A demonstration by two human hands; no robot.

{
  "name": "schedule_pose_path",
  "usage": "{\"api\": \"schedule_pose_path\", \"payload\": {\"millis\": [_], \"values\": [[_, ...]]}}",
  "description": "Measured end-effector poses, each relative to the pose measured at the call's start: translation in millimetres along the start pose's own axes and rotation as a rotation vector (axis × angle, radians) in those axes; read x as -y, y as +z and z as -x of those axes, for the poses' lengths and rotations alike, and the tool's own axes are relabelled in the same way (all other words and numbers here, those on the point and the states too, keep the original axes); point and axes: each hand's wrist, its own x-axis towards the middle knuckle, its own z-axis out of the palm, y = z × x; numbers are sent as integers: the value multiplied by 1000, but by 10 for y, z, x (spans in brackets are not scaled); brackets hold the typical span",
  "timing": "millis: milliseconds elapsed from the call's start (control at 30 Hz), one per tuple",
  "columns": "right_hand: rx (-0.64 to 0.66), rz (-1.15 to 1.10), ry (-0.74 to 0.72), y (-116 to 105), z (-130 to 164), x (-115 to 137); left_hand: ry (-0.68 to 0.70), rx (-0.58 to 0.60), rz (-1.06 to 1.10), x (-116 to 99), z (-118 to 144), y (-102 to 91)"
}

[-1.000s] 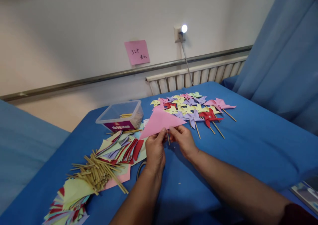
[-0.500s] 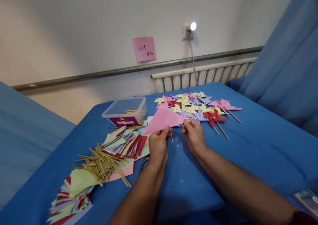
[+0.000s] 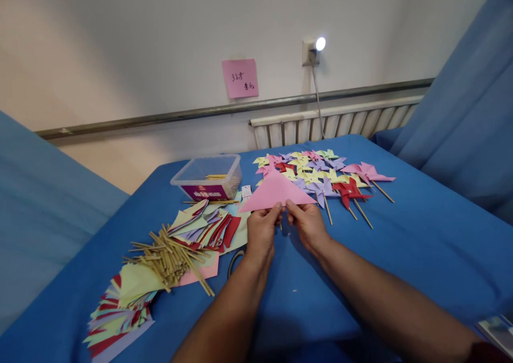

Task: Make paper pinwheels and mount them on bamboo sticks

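Note:
A pink paper triangle [image 3: 276,190] is held up over the blue cloth. My left hand [image 3: 261,233] pinches its lower edge from the left. My right hand [image 3: 306,225] pinches the same edge from the right, thumb and fingers close to the left hand's. A thin wooden stick [image 3: 281,225] pokes down between the two hands; which hand holds it I cannot tell. Behind the triangle lies a spread of finished paper pinwheels [image 3: 320,175] in yellow, purple, pink and red, on sticks.
Left of my hands lie a fan of coloured paper pieces [image 3: 208,228], a heap of wooden sticks [image 3: 172,257] and another paper stack [image 3: 118,312]. A clear plastic box [image 3: 208,178] stands behind them. Dark scissors handle [image 3: 234,260] by my left wrist. Blue cloth [image 3: 420,234] covers the table.
My right hand has moved back in along the triangle's edge toward the left hand. The view has shifted slightly left.

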Motion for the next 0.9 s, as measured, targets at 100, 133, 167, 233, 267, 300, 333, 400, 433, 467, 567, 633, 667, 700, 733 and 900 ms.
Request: {"api": "schedule_pose_path", "payload": {"millis": [100, 133, 167, 233, 267, 300, 333, 400, 433, 467, 567, 633, 667, 700, 733, 900], "values": [[-72, -32, -26, -85, -60, 45, 43, -102, 23, -68, -52, -54], [-94, -40, -33, -113, -79, 63, 62, -128, 47, -103, -75, -80], [-111, -46, -41, -136, -95, 78, 76, -142, 74, -140, -99, -107], [-131, -49, -61, -169, -121, 101, 91, -191, 136, -214, -146, -165], [-139, -48, -71, -182, -133, 108, 92, -213, 173, -248, -167, -193], [-144, -42, -80, -194, -144, 114, 91, -234, 211, -277, -185, -217], [-150, -29, -88, -207, -157, 120, 87, -256, 246, -301, -198, -238], [-152, 22, -104, -233, -181, 132, 63, -273, 289, -336, -209, -261], [-143, 63, -115, -244, -192, 139, 33, -256, 292, -347, -204, -261], [-131, 114, -131, -253, -199, 145, -10, -222, 287, -354, -194, -254], [-101, 282, -194, -248, -193, 163, -181, -94, 267, -357, -145, -206], [-84, 342, -227, -221, -165, 175, -294, -32, 293, -349, -120, -180], [-69, 351, -235, -205, -147, 180, -337, -6, 316, -342, -114, -173], [-53, 349, -242, -191, -129, 186, -366, 16, 339, -335, -112, -172], [-40, 341, -245, -179, -115, 190, -373, 32, 362, -327, -114, -173], [-30, 306, -214, -199, -121, 178, -215, 54, 434, -294, -116, -176]]}}
